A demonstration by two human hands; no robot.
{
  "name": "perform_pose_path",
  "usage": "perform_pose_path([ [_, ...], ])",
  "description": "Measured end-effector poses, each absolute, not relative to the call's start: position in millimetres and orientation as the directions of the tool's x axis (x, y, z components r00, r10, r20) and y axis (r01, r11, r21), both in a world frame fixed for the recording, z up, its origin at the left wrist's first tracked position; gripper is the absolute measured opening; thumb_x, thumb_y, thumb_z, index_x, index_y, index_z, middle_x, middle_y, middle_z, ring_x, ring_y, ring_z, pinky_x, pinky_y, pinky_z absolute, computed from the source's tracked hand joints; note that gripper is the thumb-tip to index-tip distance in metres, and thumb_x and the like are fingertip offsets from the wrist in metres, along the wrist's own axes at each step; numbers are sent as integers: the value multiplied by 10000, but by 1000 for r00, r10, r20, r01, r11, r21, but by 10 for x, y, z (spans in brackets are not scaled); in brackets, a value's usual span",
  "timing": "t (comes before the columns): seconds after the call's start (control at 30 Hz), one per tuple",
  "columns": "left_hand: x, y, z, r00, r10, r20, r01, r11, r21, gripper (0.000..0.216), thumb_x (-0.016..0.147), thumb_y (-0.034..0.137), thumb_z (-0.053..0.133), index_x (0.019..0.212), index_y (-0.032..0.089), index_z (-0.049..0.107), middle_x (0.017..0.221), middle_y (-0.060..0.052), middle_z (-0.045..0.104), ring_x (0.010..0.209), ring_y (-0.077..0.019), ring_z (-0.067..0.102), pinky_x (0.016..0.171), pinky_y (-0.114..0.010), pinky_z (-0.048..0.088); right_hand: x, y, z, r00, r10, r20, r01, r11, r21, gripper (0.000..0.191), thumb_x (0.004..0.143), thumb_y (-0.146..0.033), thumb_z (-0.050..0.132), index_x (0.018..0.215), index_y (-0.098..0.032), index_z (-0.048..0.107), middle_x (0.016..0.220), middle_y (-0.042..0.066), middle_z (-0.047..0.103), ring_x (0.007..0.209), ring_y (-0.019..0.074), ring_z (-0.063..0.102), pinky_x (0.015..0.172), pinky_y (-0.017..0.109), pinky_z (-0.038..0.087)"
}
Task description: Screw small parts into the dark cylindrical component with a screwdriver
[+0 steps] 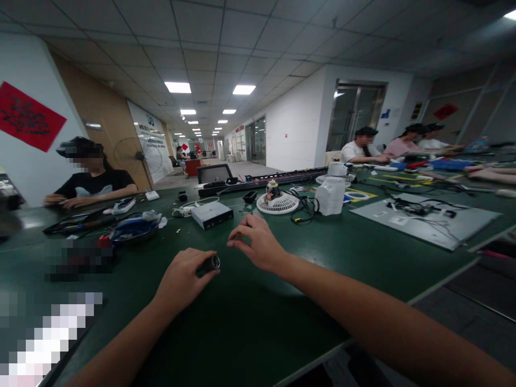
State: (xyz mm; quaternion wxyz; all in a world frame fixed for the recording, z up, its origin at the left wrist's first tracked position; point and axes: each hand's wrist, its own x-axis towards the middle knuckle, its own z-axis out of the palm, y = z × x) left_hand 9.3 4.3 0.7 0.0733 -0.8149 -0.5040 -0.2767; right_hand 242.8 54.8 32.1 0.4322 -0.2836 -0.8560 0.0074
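Observation:
My left hand (183,277) grips a short black cylinder (211,263) between thumb and fingers, just above the green table (193,338). The cylinder's round end, with a pale metallic rim, faces right toward my other hand; its kind is not clear, though it resembles a flashlight barrel. My right hand (258,242) hovers a little to the right and farther forward, its thumb and fingers curled into a pinch. Whatever may be between those fingertips is too small to make out. The two hands are apart.
Beyond my hands lie a silver disc drive (212,215), a black tray (250,196), a round white fan grille (278,203) and a white housing (330,196). A grey panel (427,220) with parts lies right. Co-workers sit at left (97,177) and far right.

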Motion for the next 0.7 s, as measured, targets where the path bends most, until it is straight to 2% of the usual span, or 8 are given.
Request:
perform_pose_path([
  [0.1,92,47,0,308,800,515,875,-451,178,354,821,362,698,1149,232,666,1015,-63,721,927,-258,641,824,-403,489,2437,506,352,-493,442,750,372,886,-277,127,872,-334,698,917,-215,687,817,3,644,859,180,561,845,350,359],
  [0.2,97,42,2,289,813,506,879,-435,197,346,839,367,670,1157,231,659,1019,-66,717,930,-256,638,827,-403,490,2436,484,346,-529,359,769,234,933,-274,147,848,-306,729,936,-200,678,829,-2,689,874,175,579,847,328,365],
  [0.27,98,40,6,281,819,501,879,-429,208,346,848,371,652,1165,234,654,1031,-67,715,936,-256,637,828,-404,491,2429,485,330,-548,343,763,207,939,-274,144,843,-297,733,936,-199,682,842,4,701,882,180,586,841,325,378],
  [0.53,101,31,37,241,826,510,888,-400,227,364,848,401,636,1166,224,656,1015,-69,719,928,-265,645,821,-405,497,2415,474,334,-507,435,744,266,900,-345,85,879,-262,680,919,-187,678,837,24,702,863,180,613,826,334,426],
  [0.7,117,33,31,240,818,523,888,-403,222,341,846,387,641,1149,230,654,1025,-62,718,934,-259,642,827,-403,491,2419,453,349,-523,458,719,190,885,-425,68,902,-244,633,914,-182,660,815,22,694,816,162,636,812,318,472],
])
